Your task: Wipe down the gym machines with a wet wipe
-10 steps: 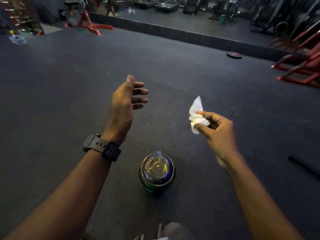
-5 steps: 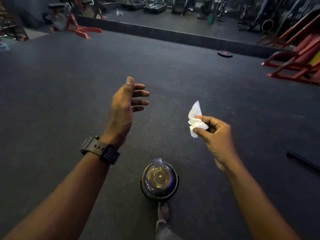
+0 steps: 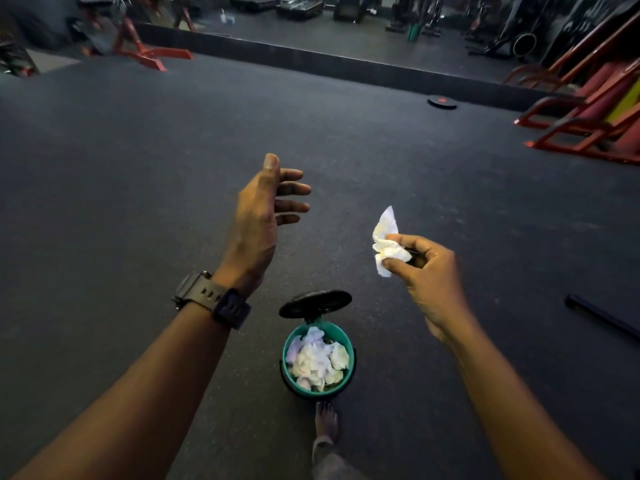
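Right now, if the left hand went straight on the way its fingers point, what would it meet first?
Likely the wipe pinched in the right hand; the left hand points right toward it, though depth is unclear.

Far gym machines [image 3: 588, 109] dim, cut off right.

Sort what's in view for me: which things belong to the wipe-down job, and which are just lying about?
Part of the job:
- crumpled wipe, pinched in the right hand
- pedal bin, lid up, holding used wipes
- red machines at far right
- left hand, free

Lying about:
- black disc on the floor
- black bar at right
- wristwatch
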